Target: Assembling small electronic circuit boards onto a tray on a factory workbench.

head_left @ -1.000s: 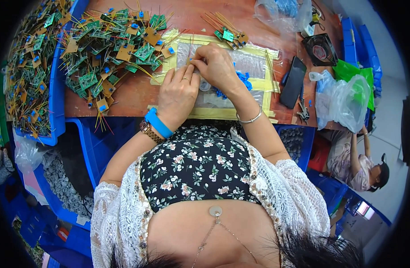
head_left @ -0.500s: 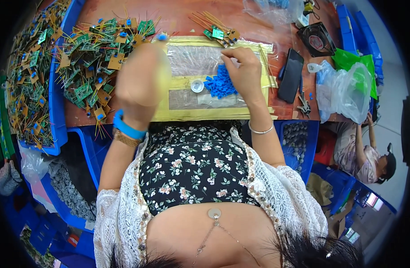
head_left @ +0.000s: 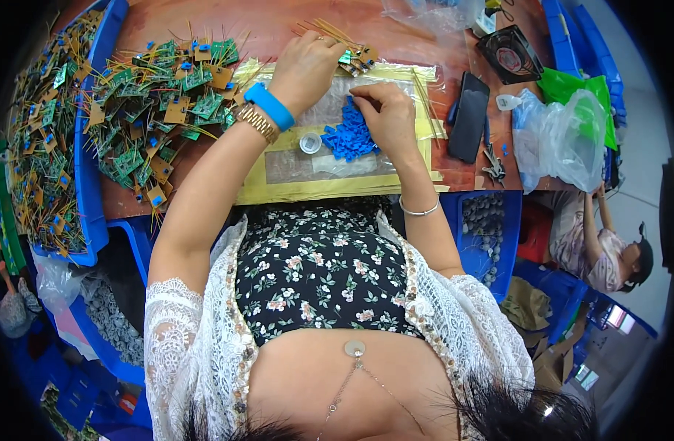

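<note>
Your right hand (head_left: pixel 384 117) pinches at the blue parts pile (head_left: pixel 348 137), just under its fingers; your left hand (head_left: pixel 304 67) curls over small wired boards (head_left: pixel 355 55).

A black phone (head_left: pixel 469 116), a small black fan (head_left: pixel 510 53) and clear plastic bags (head_left: pixel 564 140) lie to the right.

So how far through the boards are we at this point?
Cannot tell which boards are finished. A heap of green boards with yellow leads lies on the table, and more fill the blue bin. In hand: the left hand is at a small board past the mat, and the right hand picks at the blue parts. Plenty of both remain.
</note>
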Demonstrator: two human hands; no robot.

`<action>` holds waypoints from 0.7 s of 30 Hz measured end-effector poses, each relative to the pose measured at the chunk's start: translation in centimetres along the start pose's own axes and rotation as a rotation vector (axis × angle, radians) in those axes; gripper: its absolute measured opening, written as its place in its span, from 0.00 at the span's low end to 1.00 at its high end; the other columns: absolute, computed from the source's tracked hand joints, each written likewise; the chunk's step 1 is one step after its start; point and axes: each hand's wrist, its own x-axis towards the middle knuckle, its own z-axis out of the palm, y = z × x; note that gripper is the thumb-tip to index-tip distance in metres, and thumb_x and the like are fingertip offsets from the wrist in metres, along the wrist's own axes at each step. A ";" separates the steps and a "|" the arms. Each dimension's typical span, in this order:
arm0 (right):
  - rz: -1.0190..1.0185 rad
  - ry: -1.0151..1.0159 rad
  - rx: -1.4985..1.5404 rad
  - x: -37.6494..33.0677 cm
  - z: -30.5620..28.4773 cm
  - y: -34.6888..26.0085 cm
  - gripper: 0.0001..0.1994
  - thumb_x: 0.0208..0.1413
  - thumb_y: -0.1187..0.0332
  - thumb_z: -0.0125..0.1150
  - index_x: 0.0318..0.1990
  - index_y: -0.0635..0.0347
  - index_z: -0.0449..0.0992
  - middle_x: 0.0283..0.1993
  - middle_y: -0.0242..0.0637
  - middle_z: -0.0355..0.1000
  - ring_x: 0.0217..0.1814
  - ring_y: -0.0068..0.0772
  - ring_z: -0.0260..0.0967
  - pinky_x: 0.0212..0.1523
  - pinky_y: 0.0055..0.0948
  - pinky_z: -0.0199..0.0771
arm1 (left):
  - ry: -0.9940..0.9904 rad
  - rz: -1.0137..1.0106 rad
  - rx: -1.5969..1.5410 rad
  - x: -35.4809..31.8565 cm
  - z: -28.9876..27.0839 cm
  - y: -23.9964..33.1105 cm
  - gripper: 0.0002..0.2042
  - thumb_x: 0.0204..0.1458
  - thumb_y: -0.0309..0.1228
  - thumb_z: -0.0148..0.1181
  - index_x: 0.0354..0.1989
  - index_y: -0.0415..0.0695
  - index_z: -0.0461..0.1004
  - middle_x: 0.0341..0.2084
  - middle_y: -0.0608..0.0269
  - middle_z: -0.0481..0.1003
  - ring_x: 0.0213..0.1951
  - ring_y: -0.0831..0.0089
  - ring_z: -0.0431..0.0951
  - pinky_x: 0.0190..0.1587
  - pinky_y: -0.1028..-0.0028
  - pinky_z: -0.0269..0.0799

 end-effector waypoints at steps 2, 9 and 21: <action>0.132 -0.002 0.132 -0.5 0.1 0.6 0.06 0.52 0.74 0.69 0.38 0.62 0.85 0.34 0.43 0.80 0.32 0.34 0.79 0.36 0.30 0.78 | -0.089 -0.003 0.027 0.9 0.4 -0.4 0.12 0.53 0.26 0.60 0.46 0.41 0.80 0.41 0.55 0.81 0.49 0.54 0.77 0.51 0.60 0.74; 0.115 -0.020 0.065 0.1 -0.2 -0.1 0.06 0.52 0.73 0.70 0.38 0.61 0.85 0.33 0.42 0.80 0.31 0.33 0.78 0.35 0.30 0.77 | 0.263 -0.068 -0.280 0.3 -0.8 -0.4 0.08 0.56 0.25 0.58 0.40 0.41 0.82 0.34 0.53 0.82 0.38 0.54 0.82 0.42 0.61 0.78; 0.056 0.007 0.087 0.0 0.0 0.1 0.05 0.51 0.75 0.70 0.36 0.60 0.85 0.31 0.39 0.78 0.32 0.33 0.77 0.35 0.30 0.77 | 0.003 -0.352 -0.707 -6.4 -9.3 -2.3 0.10 0.63 0.24 0.54 0.47 0.40 0.81 0.32 0.57 0.81 0.33 0.75 0.78 0.36 0.74 0.73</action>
